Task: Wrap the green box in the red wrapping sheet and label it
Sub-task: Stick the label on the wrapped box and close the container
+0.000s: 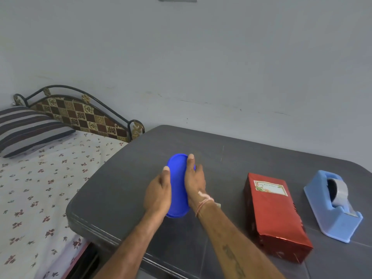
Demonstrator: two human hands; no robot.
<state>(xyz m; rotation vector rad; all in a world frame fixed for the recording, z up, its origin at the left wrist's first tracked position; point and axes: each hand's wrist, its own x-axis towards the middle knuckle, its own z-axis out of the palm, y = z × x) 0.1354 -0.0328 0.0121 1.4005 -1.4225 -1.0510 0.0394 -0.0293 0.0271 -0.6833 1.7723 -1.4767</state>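
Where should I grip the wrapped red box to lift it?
Grip the wrapped red box across its two long sides near the middle, coming from above. It lies flat, label up, and the gap to the tape dispenser leaves room for fingers. The left hand and right hand both hold the blue container; free one first.

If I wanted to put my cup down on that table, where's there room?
Bare table spreads left of the left hand to the edge by the bed, and along the far side behind the lid both hands hold. The right is crowded: red box and tape dispenser sit close, leaving a narrow strip between box and right hand.
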